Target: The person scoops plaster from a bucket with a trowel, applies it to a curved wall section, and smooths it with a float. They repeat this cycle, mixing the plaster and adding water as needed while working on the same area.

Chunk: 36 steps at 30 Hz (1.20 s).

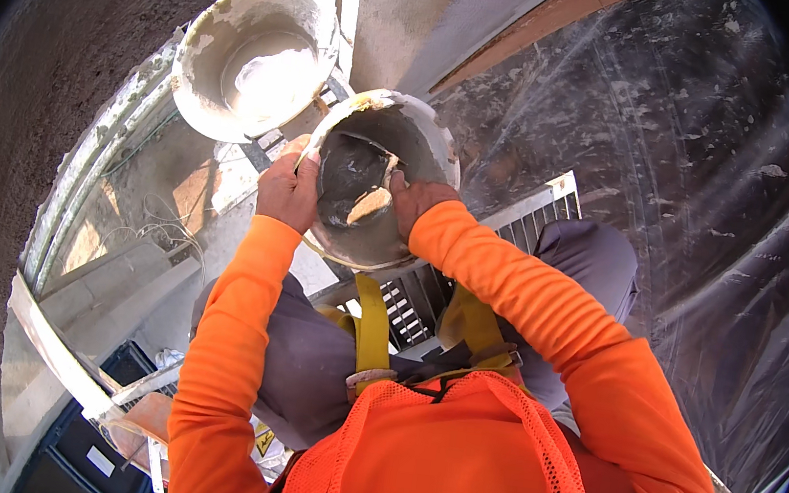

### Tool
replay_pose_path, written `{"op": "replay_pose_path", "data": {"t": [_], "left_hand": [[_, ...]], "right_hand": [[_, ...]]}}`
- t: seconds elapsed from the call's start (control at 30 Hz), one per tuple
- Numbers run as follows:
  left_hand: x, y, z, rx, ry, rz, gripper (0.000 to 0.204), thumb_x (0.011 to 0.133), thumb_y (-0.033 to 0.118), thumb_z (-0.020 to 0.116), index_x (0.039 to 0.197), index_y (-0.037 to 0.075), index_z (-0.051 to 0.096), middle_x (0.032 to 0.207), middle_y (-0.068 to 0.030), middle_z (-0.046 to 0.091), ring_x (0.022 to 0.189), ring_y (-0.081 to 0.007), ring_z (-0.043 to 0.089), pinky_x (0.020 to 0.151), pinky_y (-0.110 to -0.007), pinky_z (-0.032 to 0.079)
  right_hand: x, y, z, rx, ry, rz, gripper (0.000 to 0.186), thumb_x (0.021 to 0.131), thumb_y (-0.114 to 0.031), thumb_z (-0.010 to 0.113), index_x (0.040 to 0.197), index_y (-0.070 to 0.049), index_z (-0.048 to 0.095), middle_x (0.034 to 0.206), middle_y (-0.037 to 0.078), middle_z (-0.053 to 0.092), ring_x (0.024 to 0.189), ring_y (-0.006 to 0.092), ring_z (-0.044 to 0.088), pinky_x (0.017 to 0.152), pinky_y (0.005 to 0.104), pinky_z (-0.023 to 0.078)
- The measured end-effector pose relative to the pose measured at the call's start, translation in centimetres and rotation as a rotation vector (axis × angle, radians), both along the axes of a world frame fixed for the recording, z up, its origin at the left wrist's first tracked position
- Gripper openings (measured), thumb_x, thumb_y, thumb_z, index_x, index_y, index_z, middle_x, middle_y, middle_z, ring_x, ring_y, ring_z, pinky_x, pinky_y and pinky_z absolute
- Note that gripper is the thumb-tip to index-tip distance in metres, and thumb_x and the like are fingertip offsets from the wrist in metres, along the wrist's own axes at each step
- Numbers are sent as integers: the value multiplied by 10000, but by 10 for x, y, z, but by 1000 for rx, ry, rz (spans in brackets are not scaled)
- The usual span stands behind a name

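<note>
Scaffold grating below, left hand (pixel 285 189) clasping mortar pan (pixel 378 180) rim, right hand (pixel 417 200) gripping trowel (pixel 371 199) inside.

Both forearms extend forward, elbows bent. Left hand (pixel 287 189), fingers curled in a grip; right hand (pixel 417 200), fingers closed, just right of it.

Harsh sunlight glares white inside the upper pan (pixel 258 60) — focus stays sharp, fisheye edges bend into black vignette.
</note>
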State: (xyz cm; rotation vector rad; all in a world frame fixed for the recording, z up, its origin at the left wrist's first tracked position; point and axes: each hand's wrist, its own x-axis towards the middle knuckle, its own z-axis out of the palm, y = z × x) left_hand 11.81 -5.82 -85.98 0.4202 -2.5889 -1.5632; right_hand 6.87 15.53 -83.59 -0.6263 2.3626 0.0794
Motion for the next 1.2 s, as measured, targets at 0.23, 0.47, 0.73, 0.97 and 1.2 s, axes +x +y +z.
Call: {"op": "replay_pose_path", "data": {"t": [0.23,0.47,0.73,0.97,1.2], "left_hand": [[-1,-10,-3,11,-42,53,352,999,200,577,1284,9,658,1181,-226,707,1102,-343,687,967,-385,501],[1,-5,1,-20,-56,-4,332,1021,212,556,1239,-12,669,1065,-248,719,993,-399,698,887,-398,526],[-2,0,0,-67,16,22,311,1022,201,544,1218,-3,675,1000,-215,726,940,-387,697,863,-403,528],[1,-8,1,-55,-8,59,321,993,177,555,1246,9,659,994,-203,730,930,-358,707,869,-391,528],[4,-12,-2,-46,-118,57,345,990,174,567,1283,10,648,1096,-204,724,1021,-326,694,925,-368,508]], "right_hand": [[21,7,22,-56,8,441,452,979,-250,534,1373,-29,552,1127,209,674,980,371,712,774,483,564],[-29,18,-3,86,79,277,464,941,-259,609,1367,-79,583,1121,201,717,1036,350,713,841,464,565],[43,37,33,-186,-302,-134,521,959,-285,592,1432,-79,514,996,262,725,996,456,691,902,537,527],[14,39,43,-93,-229,104,442,956,-259,566,1368,-104,537,979,216,738,955,425,715,861,525,546],[9,36,-5,-5,97,73,564,966,-213,536,1513,-114,441,1171,198,676,984,384,721,809,491,567]]}}
